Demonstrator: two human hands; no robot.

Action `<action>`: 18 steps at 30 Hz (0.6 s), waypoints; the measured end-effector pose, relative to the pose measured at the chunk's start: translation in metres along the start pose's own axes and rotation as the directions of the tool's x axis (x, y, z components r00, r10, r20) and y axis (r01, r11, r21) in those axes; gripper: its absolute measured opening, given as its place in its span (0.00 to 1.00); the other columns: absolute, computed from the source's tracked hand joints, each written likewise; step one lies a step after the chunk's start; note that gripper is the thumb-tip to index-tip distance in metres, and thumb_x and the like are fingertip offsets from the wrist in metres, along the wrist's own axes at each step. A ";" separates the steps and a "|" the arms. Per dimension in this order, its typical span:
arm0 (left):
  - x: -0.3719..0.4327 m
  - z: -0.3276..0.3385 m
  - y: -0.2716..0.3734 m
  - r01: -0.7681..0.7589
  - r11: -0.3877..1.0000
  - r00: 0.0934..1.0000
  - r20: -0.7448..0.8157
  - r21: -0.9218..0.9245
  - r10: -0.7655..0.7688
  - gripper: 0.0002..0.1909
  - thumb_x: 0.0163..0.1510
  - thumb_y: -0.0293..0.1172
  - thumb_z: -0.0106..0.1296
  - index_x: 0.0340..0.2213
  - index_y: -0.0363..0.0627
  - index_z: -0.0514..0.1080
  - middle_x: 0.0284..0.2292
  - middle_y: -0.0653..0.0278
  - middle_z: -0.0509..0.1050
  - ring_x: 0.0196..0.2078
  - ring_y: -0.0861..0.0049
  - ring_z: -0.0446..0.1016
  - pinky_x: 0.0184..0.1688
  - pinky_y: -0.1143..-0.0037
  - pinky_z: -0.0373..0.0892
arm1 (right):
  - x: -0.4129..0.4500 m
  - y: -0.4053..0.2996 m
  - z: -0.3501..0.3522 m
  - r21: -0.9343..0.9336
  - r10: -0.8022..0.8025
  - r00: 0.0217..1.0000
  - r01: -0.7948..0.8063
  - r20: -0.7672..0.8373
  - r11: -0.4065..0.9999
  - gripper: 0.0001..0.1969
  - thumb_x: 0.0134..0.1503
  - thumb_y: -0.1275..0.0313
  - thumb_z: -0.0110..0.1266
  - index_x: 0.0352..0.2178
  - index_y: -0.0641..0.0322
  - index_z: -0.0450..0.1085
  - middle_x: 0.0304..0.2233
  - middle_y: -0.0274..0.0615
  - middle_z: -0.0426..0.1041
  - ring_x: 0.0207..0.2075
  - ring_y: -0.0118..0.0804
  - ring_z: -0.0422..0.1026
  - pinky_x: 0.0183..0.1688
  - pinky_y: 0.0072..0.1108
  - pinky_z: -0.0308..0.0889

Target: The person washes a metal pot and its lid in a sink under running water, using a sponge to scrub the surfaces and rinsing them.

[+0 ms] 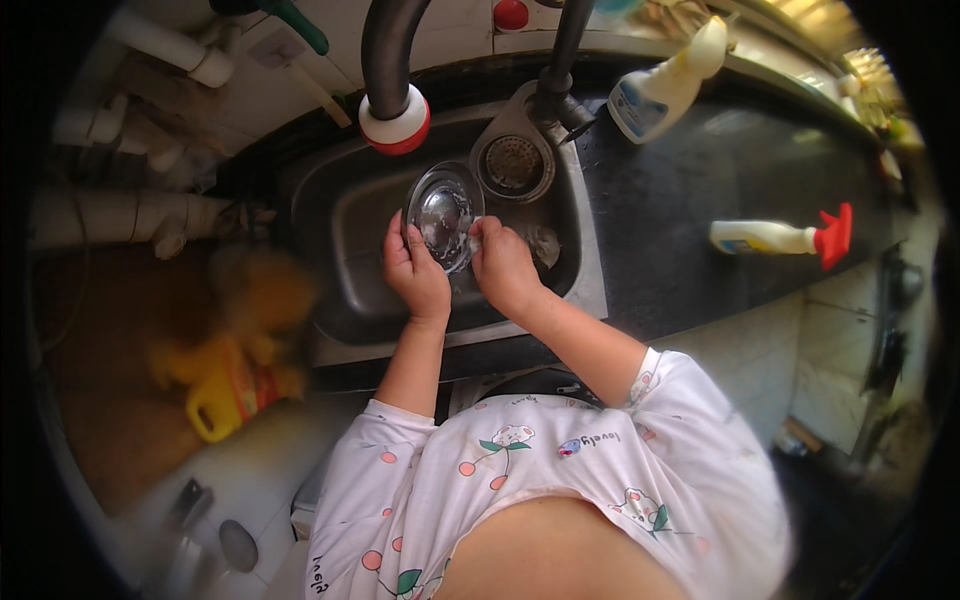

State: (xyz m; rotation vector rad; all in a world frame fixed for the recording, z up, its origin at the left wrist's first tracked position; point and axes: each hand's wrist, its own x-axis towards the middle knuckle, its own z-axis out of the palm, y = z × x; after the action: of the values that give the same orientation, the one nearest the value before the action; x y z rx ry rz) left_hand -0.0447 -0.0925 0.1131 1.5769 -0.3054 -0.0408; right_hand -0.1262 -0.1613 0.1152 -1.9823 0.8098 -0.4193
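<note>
My left hand holds a clear glass lid or shallow bowl by its left and lower edge, tilted over the sink. White suds cling to the glass. My right hand is closed at the right rim of the glass, its fingertips around something small and pale that is mostly hidden. Above the glass hangs a dark tap spout with a white and red end. A round metal strainer sits at the sink's back right corner. Something pale and crumpled lies in the sink behind my right hand.
On the dark countertop to the right are a white spray bottle and another with a red trigger. A second dark tap stands behind the strainer. White pipes and a yellow plastic container are at the left.
</note>
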 end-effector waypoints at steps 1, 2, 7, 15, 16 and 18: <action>0.001 0.000 0.000 -0.032 0.997 0.999 0.000 0.065 0.032 0.13 0.54 0.25 0.40 0.41 0.32 0.64 0.36 0.59 0.70 0.37 0.80 0.67 0.41 0.81 0.63 | -0.002 0.000 0.002 0.000 0.002 1.000 -0.002 0.001 1.000 0.10 0.40 0.82 0.44 0.29 0.66 0.62 0.23 0.55 0.68 0.29 0.55 0.67 0.34 0.36 0.62; 0.004 -0.001 0.000 -0.010 1.000 1.000 0.021 0.014 0.009 0.13 0.54 0.25 0.40 0.41 0.33 0.64 0.35 0.60 0.70 0.37 0.80 0.67 0.41 0.81 0.63 | -0.004 -0.001 0.004 0.050 -0.007 0.998 0.004 0.068 0.999 0.10 0.40 0.82 0.45 0.29 0.66 0.62 0.23 0.55 0.68 0.29 0.56 0.67 0.33 0.36 0.62; 0.011 -0.010 -0.010 0.015 0.999 0.998 0.053 0.052 -0.018 0.13 0.54 0.27 0.39 0.40 0.33 0.64 0.35 0.61 0.70 0.37 0.80 0.67 0.42 0.81 0.62 | 0.008 0.004 0.004 0.437 -0.067 0.898 -0.145 0.434 0.888 0.13 0.41 0.82 0.44 0.33 0.66 0.62 0.23 0.45 0.70 0.25 0.38 0.70 0.30 0.23 0.65; 0.020 -0.037 -0.005 0.284 0.900 0.957 0.031 -0.330 -0.290 0.13 0.55 0.28 0.38 0.40 0.34 0.63 0.37 0.60 0.69 0.38 0.82 0.67 0.42 0.81 0.63 | 0.031 0.011 -0.049 0.689 -0.096 0.693 -0.721 0.715 -0.071 0.13 0.53 0.78 0.40 0.42 0.68 0.60 0.37 0.45 0.68 0.37 0.33 0.70 0.38 0.20 0.67; 0.020 -0.038 -0.002 0.296 0.891 0.953 0.045 -0.345 -0.299 0.12 0.55 0.28 0.39 0.40 0.34 0.64 0.37 0.60 0.69 0.38 0.81 0.67 0.42 0.81 0.63 | 0.031 0.011 -0.051 0.687 -0.097 0.690 -0.723 0.717 -0.068 0.13 0.53 0.78 0.40 0.42 0.68 0.60 0.37 0.45 0.68 0.37 0.33 0.70 0.38 0.20 0.67; 0.018 -0.040 0.000 0.295 0.900 0.954 0.053 -0.322 -0.294 0.12 0.55 0.28 0.39 0.40 0.34 0.64 0.36 0.61 0.70 0.37 0.81 0.68 0.42 0.81 0.63 | 0.029 0.006 -0.053 0.690 -0.073 0.699 -0.714 0.711 -0.119 0.15 0.54 0.76 0.39 0.44 0.68 0.58 0.39 0.45 0.67 0.39 0.33 0.69 0.40 0.20 0.67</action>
State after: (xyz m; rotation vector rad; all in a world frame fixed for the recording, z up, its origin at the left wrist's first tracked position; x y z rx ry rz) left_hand -0.0185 -0.0577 0.1172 1.2793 -0.0534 -0.3147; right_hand -0.1383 -0.2168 0.1365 -0.2452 0.3302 0.0352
